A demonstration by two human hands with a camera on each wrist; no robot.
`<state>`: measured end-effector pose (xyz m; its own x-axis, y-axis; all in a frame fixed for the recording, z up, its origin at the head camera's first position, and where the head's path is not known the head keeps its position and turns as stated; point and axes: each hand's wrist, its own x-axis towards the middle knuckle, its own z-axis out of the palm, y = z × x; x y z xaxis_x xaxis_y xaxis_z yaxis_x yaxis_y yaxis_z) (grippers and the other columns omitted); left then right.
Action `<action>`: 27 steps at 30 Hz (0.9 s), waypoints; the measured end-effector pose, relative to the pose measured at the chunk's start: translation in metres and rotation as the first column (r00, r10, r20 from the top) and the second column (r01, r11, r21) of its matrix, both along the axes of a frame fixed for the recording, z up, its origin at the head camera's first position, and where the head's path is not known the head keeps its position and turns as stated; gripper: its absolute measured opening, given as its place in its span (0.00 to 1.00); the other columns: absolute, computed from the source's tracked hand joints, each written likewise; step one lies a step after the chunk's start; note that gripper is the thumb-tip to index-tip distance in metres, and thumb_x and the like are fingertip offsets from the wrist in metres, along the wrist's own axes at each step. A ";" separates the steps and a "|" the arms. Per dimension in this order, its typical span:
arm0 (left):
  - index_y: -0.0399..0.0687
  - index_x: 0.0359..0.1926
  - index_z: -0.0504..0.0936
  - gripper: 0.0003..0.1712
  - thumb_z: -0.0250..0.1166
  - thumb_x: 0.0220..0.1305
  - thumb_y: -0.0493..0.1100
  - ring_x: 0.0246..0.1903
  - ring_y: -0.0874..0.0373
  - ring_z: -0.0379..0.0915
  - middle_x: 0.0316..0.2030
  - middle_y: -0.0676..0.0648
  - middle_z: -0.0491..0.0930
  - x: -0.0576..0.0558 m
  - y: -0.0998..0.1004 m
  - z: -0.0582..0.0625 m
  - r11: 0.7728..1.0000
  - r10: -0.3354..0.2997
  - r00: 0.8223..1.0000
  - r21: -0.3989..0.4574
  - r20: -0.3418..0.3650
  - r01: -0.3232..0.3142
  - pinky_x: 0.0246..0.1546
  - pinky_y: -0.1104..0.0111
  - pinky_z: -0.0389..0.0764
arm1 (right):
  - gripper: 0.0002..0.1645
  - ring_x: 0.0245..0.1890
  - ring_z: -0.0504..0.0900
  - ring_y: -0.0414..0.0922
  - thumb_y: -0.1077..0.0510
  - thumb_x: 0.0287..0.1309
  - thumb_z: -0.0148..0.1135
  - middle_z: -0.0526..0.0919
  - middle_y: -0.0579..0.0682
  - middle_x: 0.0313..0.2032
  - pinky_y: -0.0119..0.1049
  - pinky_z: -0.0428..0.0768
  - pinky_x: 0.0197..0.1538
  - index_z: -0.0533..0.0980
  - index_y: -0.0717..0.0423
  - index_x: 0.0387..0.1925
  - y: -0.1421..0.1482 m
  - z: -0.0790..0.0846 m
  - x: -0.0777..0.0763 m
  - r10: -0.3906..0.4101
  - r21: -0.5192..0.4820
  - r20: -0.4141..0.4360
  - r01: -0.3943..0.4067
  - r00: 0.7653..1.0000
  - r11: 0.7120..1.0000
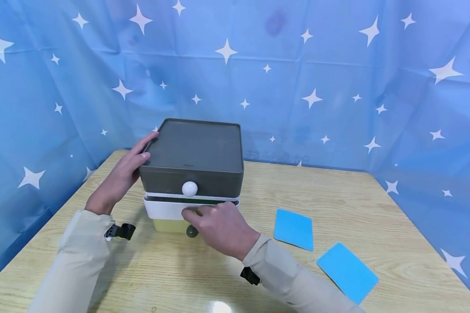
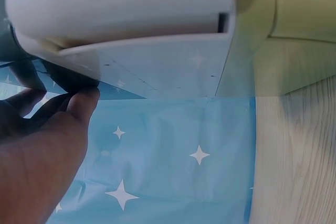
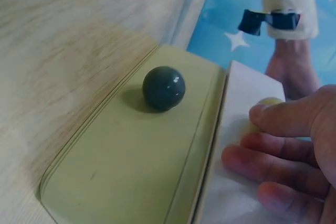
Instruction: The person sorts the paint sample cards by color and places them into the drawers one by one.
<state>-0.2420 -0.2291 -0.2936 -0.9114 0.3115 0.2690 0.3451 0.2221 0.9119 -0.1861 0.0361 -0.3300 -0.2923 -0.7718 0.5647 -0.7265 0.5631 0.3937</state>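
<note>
A small three-drawer box [image 1: 196,145] stands on the table, its top tier dark grey with a white knob [image 1: 189,188]. Under that, the white middle drawer [image 1: 162,209] juts out a little, leaving a dark gap above its front. The yellow bottom drawer [image 1: 168,225] carries a dark grey knob [image 3: 164,88]. My right hand [image 1: 225,228] pinches the middle drawer's yellow knob [image 3: 271,101] between thumb and fingers, other fingers against the white front. With fingers extended, my left hand [image 1: 123,171] rests on the left side of the dark top tier.
Two blue square cards [image 1: 293,229] lie to the right of the box, the nearer card [image 1: 347,273] turned at an angle. A blue curtain [image 1: 274,78] with white stars hangs behind and beside the wooden table [image 1: 317,195].
</note>
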 end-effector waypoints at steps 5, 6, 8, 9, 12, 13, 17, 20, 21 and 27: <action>0.67 0.81 0.45 0.33 0.40 0.80 0.56 0.79 0.41 0.38 0.82 0.53 0.36 0.000 0.000 0.000 1.000 -0.002 1.000 0.007 0.004 0.002 0.73 0.37 0.47 | 0.11 0.18 0.75 0.33 0.64 0.63 0.62 0.79 0.37 0.19 0.26 0.62 0.20 0.80 0.42 0.35 -0.001 -0.004 -0.009 -0.020 -0.033 -0.031 0.019 0.999 0.999; 0.67 0.81 0.45 0.33 0.40 0.80 0.56 0.79 0.41 0.38 0.82 0.52 0.36 0.000 0.000 0.000 1.000 -0.002 1.000 0.006 0.004 0.002 0.73 0.37 0.47 | 0.11 0.18 0.76 0.33 0.63 0.63 0.62 0.79 0.37 0.20 0.27 0.64 0.20 0.80 0.41 0.35 -0.001 -0.005 -0.010 -0.025 -0.037 -0.037 0.024 0.999 0.999; 0.68 0.81 0.45 0.33 0.40 0.80 0.56 0.79 0.41 0.38 0.82 0.53 0.36 0.000 0.000 0.000 1.000 -0.002 1.000 0.005 0.006 0.002 0.73 0.37 0.47 | 0.10 0.18 0.76 0.33 0.62 0.64 0.63 0.79 0.37 0.20 0.27 0.66 0.21 0.80 0.41 0.36 -0.002 -0.006 -0.011 -0.031 -0.044 -0.042 0.029 0.999 0.999; 0.68 0.81 0.45 0.33 0.40 0.80 0.57 0.79 0.41 0.38 0.82 0.53 0.36 0.000 0.000 0.000 1.000 -0.001 1.000 0.004 0.007 0.001 0.73 0.37 0.48 | 0.10 0.18 0.76 0.34 0.62 0.64 0.63 0.79 0.37 0.21 0.28 0.66 0.21 0.80 0.41 0.36 -0.002 -0.006 -0.011 -0.032 -0.047 -0.041 0.030 0.999 0.998; 0.68 0.81 0.46 0.33 0.40 0.80 0.56 0.79 0.41 0.39 0.82 0.53 0.36 0.000 0.000 0.001 1.000 -0.001 1.000 0.005 0.006 0.001 0.73 0.37 0.48 | 0.10 0.18 0.75 0.33 0.62 0.63 0.63 0.79 0.37 0.21 0.27 0.65 0.21 0.80 0.41 0.36 -0.002 -0.007 -0.011 -0.030 -0.053 -0.039 0.028 0.999 0.998; 0.67 0.81 0.46 0.33 0.40 0.80 0.56 0.79 0.41 0.38 0.82 0.53 0.36 0.000 0.000 0.001 1.000 -0.001 1.000 0.004 0.006 0.001 0.73 0.37 0.48 | 0.11 0.17 0.74 0.33 0.63 0.63 0.63 0.79 0.37 0.21 0.27 0.64 0.20 0.80 0.40 0.36 -0.001 -0.007 -0.011 -0.030 -0.054 -0.039 0.028 0.999 0.998; 0.67 0.81 0.45 0.33 0.39 0.80 0.57 0.79 0.41 0.39 0.82 0.52 0.36 0.000 0.000 0.001 1.000 -0.001 1.000 0.003 0.007 0.001 0.73 0.38 0.48 | 0.13 0.17 0.73 0.33 0.64 0.64 0.60 0.79 0.37 0.22 0.27 0.64 0.19 0.80 0.40 0.38 -0.001 -0.008 -0.010 -0.029 -0.051 -0.019 0.028 0.999 0.998; 0.68 0.81 0.45 0.33 0.39 0.80 0.57 0.79 0.41 0.39 0.82 0.52 0.36 0.000 0.000 0.001 1.000 -0.004 1.000 0.003 0.009 0.004 0.72 0.38 0.49 | 0.15 0.18 0.73 0.33 0.64 0.63 0.61 0.80 0.38 0.23 0.26 0.63 0.19 0.81 0.38 0.42 0.000 -0.009 -0.007 -0.033 -0.035 -0.008 0.032 0.999 0.999; 0.68 0.81 0.45 0.33 0.39 0.80 0.57 0.79 0.41 0.39 0.82 0.52 0.36 0.000 0.000 0.000 1.000 -0.005 1.000 0.004 0.010 0.005 0.72 0.38 0.49 | 0.15 0.18 0.73 0.33 0.63 0.62 0.62 0.81 0.38 0.24 0.26 0.63 0.19 0.81 0.38 0.43 0.000 -0.010 -0.006 -0.031 -0.027 -0.011 0.031 0.999 0.999; 0.69 0.80 0.45 0.33 0.39 0.80 0.57 0.79 0.42 0.39 0.82 0.53 0.36 0.000 -0.001 0.000 1.000 -0.005 1.000 0.003 0.017 0.005 0.73 0.40 0.49 | 0.15 0.15 0.69 0.33 0.62 0.55 0.66 0.79 0.36 0.18 0.26 0.57 0.18 0.81 0.34 0.35 -0.002 -0.019 -0.002 -0.025 0.049 -0.030 0.026 0.999 0.998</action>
<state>-0.2423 -0.2299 -0.2934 -0.9141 0.3156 0.2546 0.3309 0.2177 0.9182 -0.1877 0.0342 -0.3489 -0.2964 -0.7912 0.5349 -0.7000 0.5610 0.4419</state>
